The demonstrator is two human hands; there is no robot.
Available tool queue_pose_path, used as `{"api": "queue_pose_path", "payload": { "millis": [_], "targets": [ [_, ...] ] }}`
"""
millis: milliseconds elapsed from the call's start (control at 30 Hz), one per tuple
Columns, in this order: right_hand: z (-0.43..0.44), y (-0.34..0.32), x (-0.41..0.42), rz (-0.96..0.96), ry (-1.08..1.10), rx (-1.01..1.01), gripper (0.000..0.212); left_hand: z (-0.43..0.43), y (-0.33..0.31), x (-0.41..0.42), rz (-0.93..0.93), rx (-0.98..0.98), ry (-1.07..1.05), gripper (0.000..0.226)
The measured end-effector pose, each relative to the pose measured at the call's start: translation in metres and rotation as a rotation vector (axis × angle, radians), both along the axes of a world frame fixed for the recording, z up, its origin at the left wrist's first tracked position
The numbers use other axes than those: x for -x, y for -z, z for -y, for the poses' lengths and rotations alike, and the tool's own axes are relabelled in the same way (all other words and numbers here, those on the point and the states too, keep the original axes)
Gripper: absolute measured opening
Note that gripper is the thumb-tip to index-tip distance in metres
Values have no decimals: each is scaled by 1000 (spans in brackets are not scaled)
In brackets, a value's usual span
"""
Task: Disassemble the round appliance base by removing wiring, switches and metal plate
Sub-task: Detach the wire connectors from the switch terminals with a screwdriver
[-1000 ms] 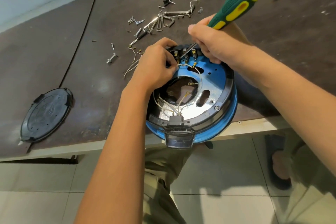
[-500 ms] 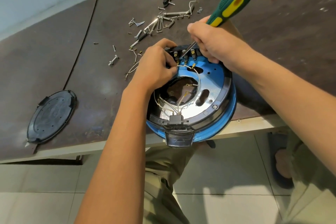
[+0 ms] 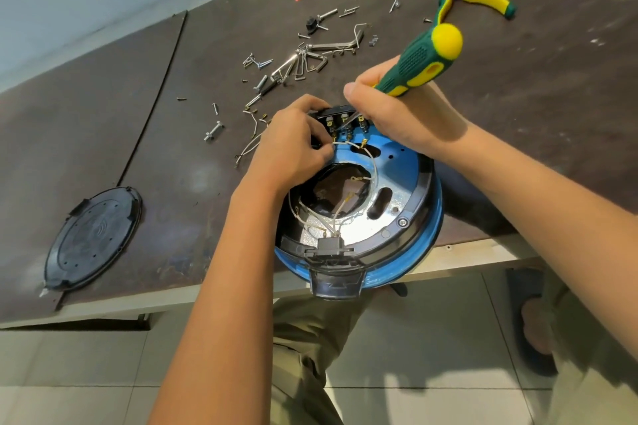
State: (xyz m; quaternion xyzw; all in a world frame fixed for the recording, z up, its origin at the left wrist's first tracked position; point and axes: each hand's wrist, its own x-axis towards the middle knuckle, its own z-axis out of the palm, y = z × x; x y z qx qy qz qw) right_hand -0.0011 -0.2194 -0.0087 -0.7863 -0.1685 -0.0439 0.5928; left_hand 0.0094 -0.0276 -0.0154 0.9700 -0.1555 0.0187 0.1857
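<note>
Base: round blue-and-black appliance base (image 3: 400, 166) sat at frame centre, overhanging the dark table's (image 3: 103, 97) near edge.
Left hand (image 3: 293, 145): fingers curled, pinching a white wire (image 3: 375, 167) beside the black switch block (image 3: 340, 113).
Right hand (image 3: 397, 117): fingers wrapped around green-and-yellow screwdriver (image 3: 421, 62), tip at the switch block.

The left forearm (image 3: 221, 286) and right forearm (image 3: 552, 217) are bare. Olive-khaki trousers (image 3: 303, 366) cover the legs; one foot wears a dark sandal (image 3: 545, 367).

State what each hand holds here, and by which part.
The right hand grips the screwdriver low on its green-and-yellow handle. The left hand seems to pinch a white wire at its terminal end.
</note>
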Motion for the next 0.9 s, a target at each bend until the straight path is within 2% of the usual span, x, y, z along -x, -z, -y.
{"api": "queue_pose_path", "payload": {
  "millis": [300,567,767,833,900],
  "targets": [
    [-2,-6,-8,-121,54,59,42,-4,0,-1,9,1,45,11],
    [-4,-16,-9,-301,61,-14,28,-1,0,-2,0,16,30,10],
    [-2,-16,-17,-474,-28,-115,36,1,0,3,-17,16,22,6],
    [-3,-14,-14,-429,-25,-123,37,1,-2,5,-15,-5,30,7],
    [-2,-8,-10,-261,8,-59,41,0,-2,5,-7,-13,31,8]
  ]
}}
